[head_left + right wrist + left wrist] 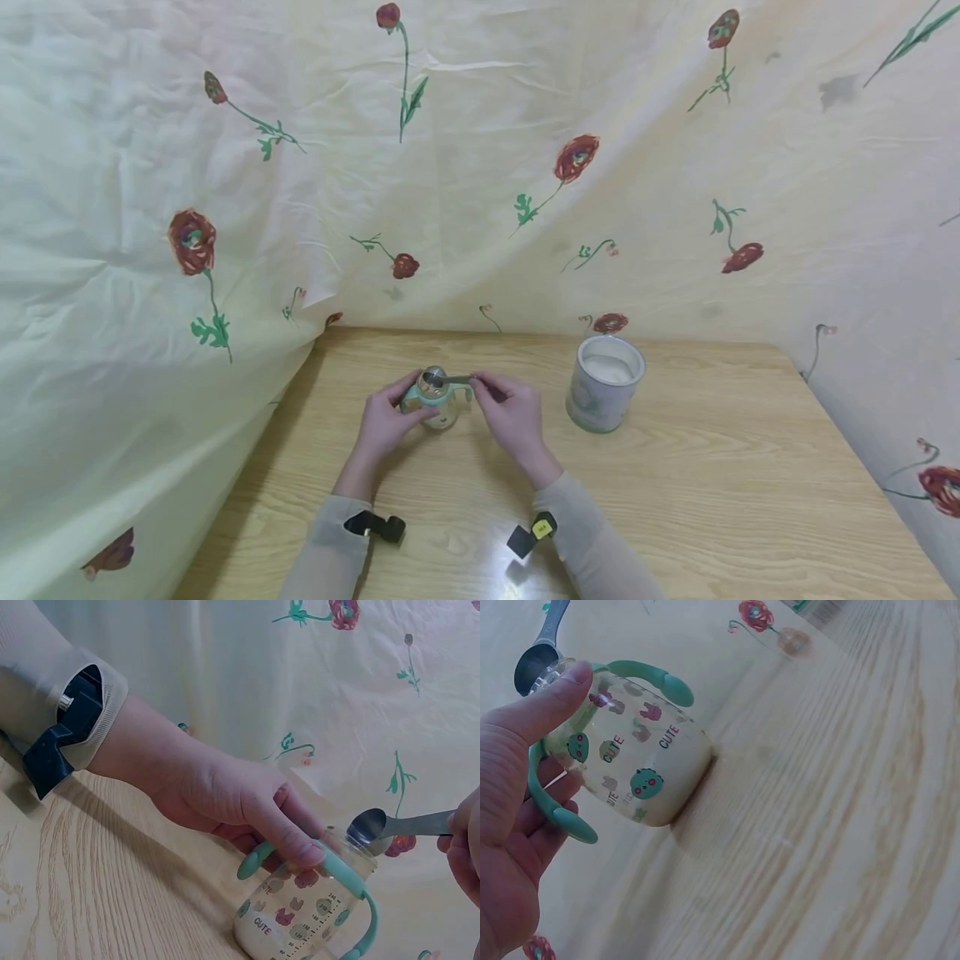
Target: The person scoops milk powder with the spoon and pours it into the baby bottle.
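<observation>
A clear baby bottle (pixel 441 419) with mint-green handles and small printed animals stands on the table, its mouth uncovered. Something whitish shows in its lower part in the left wrist view. My left hand (pixel 386 423) grips the bottle around its upper part, thumb on the near side (pixel 559 701). In my right hand (pixel 517 414) the handle of a grey metal measuring spoon (pixel 416 825) is pinched. The spoon's bowl (pixel 367 827) lies tilted at the bottle's mouth; whether powder is left in it I cannot tell.
To the right of my right hand stands an open tin (pixel 600 407) with white powder inside. The wooden table (pixel 712 483) is bordered at the back and sides by a flower-printed cloth (pixel 465 192). Dark wrist cameras (pixel 375 525) sit on both sleeves.
</observation>
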The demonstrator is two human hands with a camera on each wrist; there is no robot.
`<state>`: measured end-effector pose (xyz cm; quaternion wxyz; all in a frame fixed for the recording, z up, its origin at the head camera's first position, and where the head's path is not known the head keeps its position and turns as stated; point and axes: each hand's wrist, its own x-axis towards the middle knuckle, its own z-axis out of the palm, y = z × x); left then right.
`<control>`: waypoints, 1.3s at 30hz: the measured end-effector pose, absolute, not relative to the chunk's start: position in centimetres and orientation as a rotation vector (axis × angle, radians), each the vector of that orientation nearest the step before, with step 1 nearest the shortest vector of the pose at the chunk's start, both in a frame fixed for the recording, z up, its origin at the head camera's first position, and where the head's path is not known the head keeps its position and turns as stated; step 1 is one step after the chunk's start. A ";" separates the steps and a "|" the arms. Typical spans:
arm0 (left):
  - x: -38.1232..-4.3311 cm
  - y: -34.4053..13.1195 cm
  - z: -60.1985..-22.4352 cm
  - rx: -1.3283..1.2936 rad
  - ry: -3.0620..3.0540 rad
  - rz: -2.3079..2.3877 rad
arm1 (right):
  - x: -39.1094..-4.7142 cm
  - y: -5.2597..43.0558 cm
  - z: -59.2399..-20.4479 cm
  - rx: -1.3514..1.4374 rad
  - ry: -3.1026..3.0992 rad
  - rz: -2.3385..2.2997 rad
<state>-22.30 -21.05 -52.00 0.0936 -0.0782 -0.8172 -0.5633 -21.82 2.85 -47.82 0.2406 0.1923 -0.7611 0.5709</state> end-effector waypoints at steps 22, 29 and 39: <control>-22.2 -20.1 -49.8 -0.293 -2.348 -1.643 | -21.5 3.9 -46.4 0.357 -1.947 1.714; -22.0 -19.9 -49.2 -0.261 -2.318 -1.621 | -22.1 5.0 -46.9 0.288 -1.894 1.773; -22.0 -18.4 -47.6 -0.322 -2.238 -1.525 | -22.0 7.6 -46.1 0.210 -1.860 1.806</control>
